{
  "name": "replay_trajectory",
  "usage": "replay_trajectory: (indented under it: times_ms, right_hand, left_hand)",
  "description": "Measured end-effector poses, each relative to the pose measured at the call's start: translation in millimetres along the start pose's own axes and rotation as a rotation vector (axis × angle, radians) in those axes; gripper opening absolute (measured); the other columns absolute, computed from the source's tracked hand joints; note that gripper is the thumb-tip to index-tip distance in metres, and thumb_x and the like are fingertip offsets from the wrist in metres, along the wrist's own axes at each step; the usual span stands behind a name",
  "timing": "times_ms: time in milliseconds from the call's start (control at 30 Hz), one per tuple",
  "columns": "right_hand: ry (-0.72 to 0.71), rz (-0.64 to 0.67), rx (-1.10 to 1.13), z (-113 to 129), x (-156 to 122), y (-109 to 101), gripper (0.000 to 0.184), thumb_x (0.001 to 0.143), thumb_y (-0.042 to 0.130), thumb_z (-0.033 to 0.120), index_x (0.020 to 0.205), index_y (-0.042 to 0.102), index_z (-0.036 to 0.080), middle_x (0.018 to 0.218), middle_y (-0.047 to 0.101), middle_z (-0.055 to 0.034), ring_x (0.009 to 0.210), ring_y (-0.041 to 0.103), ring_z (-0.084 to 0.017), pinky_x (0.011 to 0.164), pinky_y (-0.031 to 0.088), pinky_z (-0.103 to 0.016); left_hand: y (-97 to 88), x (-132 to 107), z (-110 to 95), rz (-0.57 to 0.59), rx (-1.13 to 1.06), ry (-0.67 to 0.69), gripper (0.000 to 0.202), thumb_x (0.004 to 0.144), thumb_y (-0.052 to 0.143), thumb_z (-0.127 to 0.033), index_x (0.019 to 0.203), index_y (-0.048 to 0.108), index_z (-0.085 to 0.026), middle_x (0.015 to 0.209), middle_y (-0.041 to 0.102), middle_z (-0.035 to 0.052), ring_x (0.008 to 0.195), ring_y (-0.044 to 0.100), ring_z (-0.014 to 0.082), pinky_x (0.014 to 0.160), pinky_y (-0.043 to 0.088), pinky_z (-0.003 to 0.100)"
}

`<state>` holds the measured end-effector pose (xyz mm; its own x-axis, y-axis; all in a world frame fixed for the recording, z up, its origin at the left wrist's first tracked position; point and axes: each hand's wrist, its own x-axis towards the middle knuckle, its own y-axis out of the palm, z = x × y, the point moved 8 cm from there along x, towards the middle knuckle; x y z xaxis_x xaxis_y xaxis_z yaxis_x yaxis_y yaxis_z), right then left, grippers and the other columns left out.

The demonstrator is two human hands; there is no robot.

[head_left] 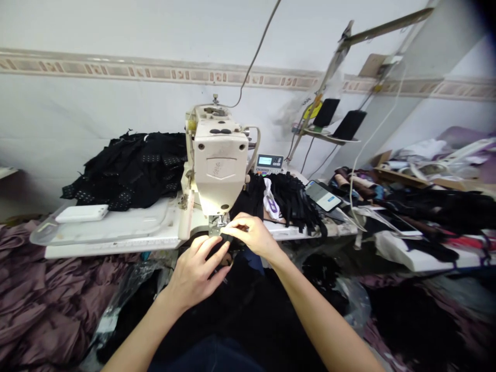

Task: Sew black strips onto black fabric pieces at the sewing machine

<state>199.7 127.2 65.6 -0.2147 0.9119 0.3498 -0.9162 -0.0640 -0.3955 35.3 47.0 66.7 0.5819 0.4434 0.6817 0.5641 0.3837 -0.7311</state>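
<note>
A cream sewing machine [220, 160] stands in the middle, its head facing me. Below its lamp-lit needle area is the metal presser foot [219, 221]. My left hand [198, 271] is just in front of the foot, fingers bent over a small piece of black fabric [226, 238]. From the right, my right hand [252, 235] pinches the same piece with thumb and forefinger close to the needle. Most of the fabric is hidden under my fingers.
Black fabric pieces [132, 168] are heaped left of the machine, behind a white box [82, 213]. Black straps [298, 199], a control panel [270, 162] and a phone [323, 196] lie to the right. Thread cones [349, 125] stand above. Mauve cloth [46, 305] fills the lower left.
</note>
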Motion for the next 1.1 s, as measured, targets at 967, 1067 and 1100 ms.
replay_trajectory:
  times_ms: [967,1067,1100]
  right_hand:
    - [0.341,-0.312,0.585,-58,-51,27,0.044,0.088,0.081,0.062,0.078,0.075,0.019,0.073,0.067,0.0001,0.071,0.059,-0.019,0.067,0.049,-0.031]
    - [0.332,-0.315,0.565,-59,-48,26,0.044,0.088,0.081,0.062,0.079,0.075,0.019,0.074,0.067,0.0003,0.071,0.059,-0.019,0.068,0.049,-0.031]
    - [0.331,-0.315,0.556,-59,-47,26,0.044,0.088,0.08,0.062,0.079,0.075,0.02,0.074,0.067,0.0002,0.071,0.059,-0.019,0.068,0.049,-0.031]
  left_hand:
    - [10.3,11,9,0.082,0.022,-0.033,0.053,0.101,0.07,-0.039,0.147,0.065,-0.013,0.14,0.074,0.0156,0.117,0.066,0.0324,0.097,0.063,0.045]
    - [11.9,11,13,0.085,0.008,-0.047,0.053,0.102,0.069,-0.04,0.149,0.064,-0.016,0.139,0.074,0.0159,0.118,0.067,0.0316,0.096,0.064,0.045]
    - [12.1,11,14,0.085,0.006,-0.046,0.053,0.102,0.069,-0.04,0.149,0.064,-0.017,0.139,0.074,0.016,0.117,0.068,0.0317,0.096,0.064,0.044]
